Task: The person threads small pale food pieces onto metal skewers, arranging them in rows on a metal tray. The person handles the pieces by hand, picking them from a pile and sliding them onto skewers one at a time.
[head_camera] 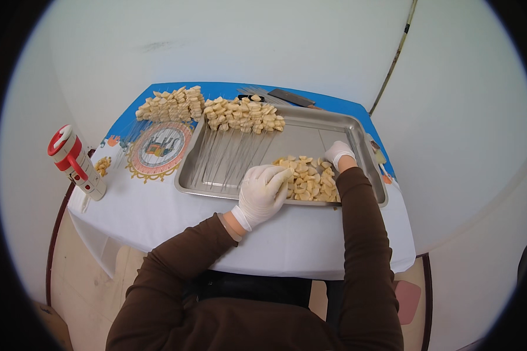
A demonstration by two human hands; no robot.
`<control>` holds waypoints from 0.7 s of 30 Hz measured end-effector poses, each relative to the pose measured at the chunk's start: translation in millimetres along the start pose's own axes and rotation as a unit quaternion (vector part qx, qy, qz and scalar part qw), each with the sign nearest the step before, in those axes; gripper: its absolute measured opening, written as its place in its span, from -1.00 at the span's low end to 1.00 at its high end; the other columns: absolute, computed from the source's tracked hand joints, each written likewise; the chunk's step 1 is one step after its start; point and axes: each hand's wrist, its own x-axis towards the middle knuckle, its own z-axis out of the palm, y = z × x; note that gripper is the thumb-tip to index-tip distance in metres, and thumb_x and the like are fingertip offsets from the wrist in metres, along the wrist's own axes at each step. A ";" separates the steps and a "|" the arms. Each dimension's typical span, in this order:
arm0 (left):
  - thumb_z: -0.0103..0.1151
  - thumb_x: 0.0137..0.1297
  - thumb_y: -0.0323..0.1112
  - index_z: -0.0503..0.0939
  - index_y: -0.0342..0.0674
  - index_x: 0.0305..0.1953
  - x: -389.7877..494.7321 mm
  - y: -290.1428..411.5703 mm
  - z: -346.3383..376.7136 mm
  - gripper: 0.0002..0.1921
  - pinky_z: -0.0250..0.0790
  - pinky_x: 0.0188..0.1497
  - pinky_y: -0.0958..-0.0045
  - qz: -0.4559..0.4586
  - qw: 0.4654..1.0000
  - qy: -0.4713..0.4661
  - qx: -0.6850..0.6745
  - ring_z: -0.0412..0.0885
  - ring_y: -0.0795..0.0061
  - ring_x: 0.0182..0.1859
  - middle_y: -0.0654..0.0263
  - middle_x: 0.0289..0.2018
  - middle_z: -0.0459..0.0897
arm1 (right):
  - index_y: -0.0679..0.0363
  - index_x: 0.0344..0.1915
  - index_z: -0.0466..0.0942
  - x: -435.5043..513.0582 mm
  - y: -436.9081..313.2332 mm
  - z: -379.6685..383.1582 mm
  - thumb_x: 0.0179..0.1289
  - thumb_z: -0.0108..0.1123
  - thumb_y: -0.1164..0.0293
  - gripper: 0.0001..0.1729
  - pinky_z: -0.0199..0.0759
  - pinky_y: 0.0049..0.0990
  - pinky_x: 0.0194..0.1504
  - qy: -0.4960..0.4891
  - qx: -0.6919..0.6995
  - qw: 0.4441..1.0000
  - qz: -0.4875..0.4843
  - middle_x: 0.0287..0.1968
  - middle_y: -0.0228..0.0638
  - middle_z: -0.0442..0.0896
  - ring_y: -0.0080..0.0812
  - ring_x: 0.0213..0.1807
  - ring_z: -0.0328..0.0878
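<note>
My left hand (263, 193), in a white glove, is over the front edge of a metal tray (298, 138). Its fingers are curled, with thumb and forefinger together beside a heap of loose pale-yellow food slices (309, 180); whether they pinch a slice is unclear. My right hand (340, 153), also gloved, is curled in the tray's right part, at the heap's far right edge. Thin metal skewers (350, 137) lie just beyond it, and its grip is hidden. Loaded skewers (243, 115) rest across the tray's left half, their slices piled at the back and bare shafts towards me.
More loaded skewers (171, 105) are stacked left of the tray. Behind it lie a cleaver (292, 97) and bare skewers (263, 93). A red-lidded tumbler (77, 164) stands at the table's left edge, beside small yellow scraps (102, 166). A patterned cloth (211, 223) covers the table.
</note>
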 end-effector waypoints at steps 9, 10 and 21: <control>0.23 0.15 -0.56 0.58 -0.24 0.05 5.2 3.6 -3.7 -0.62 0.42 0.04 0.16 -0.073 0.994 0.052 -0.059 0.61 0.12 -0.07 0.20 -0.13 0.66 | 0.22 0.01 0.73 23.2 5.5 8.6 0.32 0.18 0.32 -0.65 0.52 -0.13 0.15 -0.050 -0.078 0.994 -0.060 0.17 0.01 0.66 0.16 0.16 0.61; 0.22 0.15 -0.57 0.57 -0.25 0.06 4.4 2.5 -2.8 -0.61 0.42 0.04 0.15 -0.087 0.993 0.059 -0.061 0.61 0.09 -0.06 0.16 -0.11 0.65 | 0.22 0.01 0.72 28.0 12.0 9.7 0.32 0.17 0.33 -0.65 0.51 -0.13 0.15 -0.034 -0.087 0.993 -0.076 0.15 0.04 0.66 0.18 0.14 0.60; 0.13 0.32 -0.52 0.45 -0.33 0.21 -0.3 -16.3 10.7 -0.58 0.44 0.17 0.19 -0.293 0.928 0.118 -0.197 0.60 0.07 0.01 0.05 -0.01 0.60 | 0.27 -0.09 0.41 -88.6 19.6 -27.3 0.53 -0.04 0.50 -0.91 0.38 -0.48 -0.22 0.349 0.385 0.821 -0.239 -0.33 -0.34 0.46 -0.51 -0.27 0.49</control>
